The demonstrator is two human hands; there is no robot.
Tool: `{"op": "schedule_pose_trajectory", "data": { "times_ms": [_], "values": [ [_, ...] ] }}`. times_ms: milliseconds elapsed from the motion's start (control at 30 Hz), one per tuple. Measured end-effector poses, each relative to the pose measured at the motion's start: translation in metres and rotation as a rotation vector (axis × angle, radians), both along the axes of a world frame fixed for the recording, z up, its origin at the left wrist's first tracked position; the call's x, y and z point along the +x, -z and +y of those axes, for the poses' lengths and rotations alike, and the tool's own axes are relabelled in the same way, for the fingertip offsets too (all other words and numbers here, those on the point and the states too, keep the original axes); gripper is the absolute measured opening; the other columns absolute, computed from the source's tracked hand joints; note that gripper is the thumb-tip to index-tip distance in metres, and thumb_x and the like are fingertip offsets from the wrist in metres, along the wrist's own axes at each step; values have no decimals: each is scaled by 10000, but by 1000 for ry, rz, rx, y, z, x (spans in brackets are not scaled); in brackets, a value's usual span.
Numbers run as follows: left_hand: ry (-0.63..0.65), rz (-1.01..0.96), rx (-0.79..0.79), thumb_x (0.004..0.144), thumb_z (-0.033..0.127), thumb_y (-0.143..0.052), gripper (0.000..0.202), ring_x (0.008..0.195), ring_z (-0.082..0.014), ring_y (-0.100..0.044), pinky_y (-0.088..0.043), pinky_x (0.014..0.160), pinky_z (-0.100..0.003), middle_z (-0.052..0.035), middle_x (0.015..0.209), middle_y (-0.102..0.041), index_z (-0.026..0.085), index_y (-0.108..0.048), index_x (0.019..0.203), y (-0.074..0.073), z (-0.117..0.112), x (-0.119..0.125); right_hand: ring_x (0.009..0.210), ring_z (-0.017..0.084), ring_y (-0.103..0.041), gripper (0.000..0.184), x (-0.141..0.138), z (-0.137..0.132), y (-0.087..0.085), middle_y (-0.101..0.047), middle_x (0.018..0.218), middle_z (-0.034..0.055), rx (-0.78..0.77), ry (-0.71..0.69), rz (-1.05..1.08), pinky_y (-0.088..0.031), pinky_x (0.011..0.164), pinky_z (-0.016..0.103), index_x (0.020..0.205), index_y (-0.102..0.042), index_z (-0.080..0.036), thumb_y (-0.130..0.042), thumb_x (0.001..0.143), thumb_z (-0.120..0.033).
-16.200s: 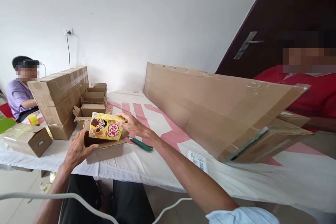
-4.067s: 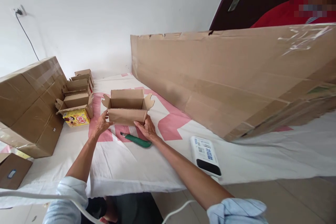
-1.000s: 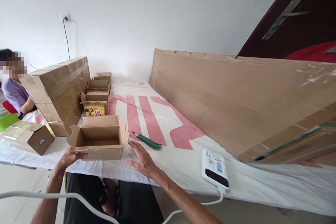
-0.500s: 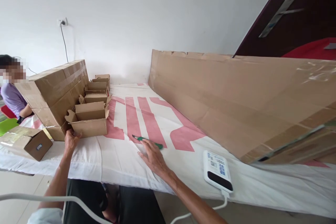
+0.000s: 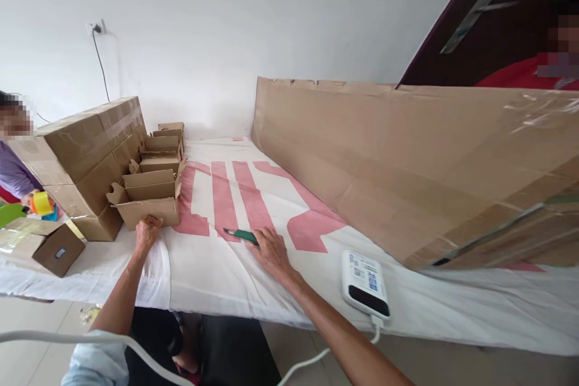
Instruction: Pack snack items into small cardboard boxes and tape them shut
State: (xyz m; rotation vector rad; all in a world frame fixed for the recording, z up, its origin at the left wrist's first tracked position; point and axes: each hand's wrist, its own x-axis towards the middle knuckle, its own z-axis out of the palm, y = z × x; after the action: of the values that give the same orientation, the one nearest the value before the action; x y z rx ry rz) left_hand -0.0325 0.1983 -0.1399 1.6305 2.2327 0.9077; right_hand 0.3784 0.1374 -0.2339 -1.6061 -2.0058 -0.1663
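An open small cardboard box (image 5: 148,199) stands at the front of a row of similar open boxes (image 5: 159,148) on the white and pink cloth (image 5: 226,265). My left hand (image 5: 147,231) rests at that box's front bottom edge, fingers curled against it. My right hand (image 5: 270,251) lies on the cloth with its fingers over the handle end of a green box cutter (image 5: 240,235); whether it grips the cutter is unclear.
Large taped cartons (image 5: 85,157) are stacked left of the row. A long cardboard sheet (image 5: 407,163) leans along the right. A white power bank (image 5: 365,283) with a cable lies near the front edge. Another closed box (image 5: 43,247) sits far left. Two other people sit nearby.
The open box was pushed back from the table's front edge to the row of boxes, now hiding the yellow snack box. My right hand slid forward onto the green cutter.
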Motion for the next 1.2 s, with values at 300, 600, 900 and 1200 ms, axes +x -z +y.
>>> {"op": "schedule_pose_trajectory", "data": {
  "times_ms": [300,600,900,1200],
  "values": [
    [-42,66,-29,894,541,-689,321,1027,-353,-775,-552,842,-369,-116,915,-840,239,-777,828,-6,20,-16,1069,291,-588,146,-2,-2,8,-693,1095,103,34,32,18,-385,889,392,1105,-675,-218,-583,1049,-316],
    [-62,66,-22,911,544,-675,329,1083,-368,-769,-563,885,-387,-130,964,-846,237,-793,893,-5,29,-16,1026,297,-597,188,-1,0,14,-704,1080,119,47,-40,90,-432,891,391,1151,-639,-203,-526,1053,-318],
    [-68,51,-61,947,522,-671,319,1101,-375,-772,-570,901,-410,-159,1041,-846,227,-792,940,-12,45,-14,985,298,-569,180,-3,0,14,-682,1029,107,51,-42,125,-435,888,405,1093,-640,-223,-510,1061,-343],
    [-67,38,-108,991,480,-635,309,1135,-384,-774,-569,890,-405,-184,1117,-840,216,-793,1022,-12,40,-10,998,281,-591,171,-2,3,21,-683,1040,99,90,-54,110,-447,902,392,1105,-624,-204,-521,1064,-334]
  ]
}}
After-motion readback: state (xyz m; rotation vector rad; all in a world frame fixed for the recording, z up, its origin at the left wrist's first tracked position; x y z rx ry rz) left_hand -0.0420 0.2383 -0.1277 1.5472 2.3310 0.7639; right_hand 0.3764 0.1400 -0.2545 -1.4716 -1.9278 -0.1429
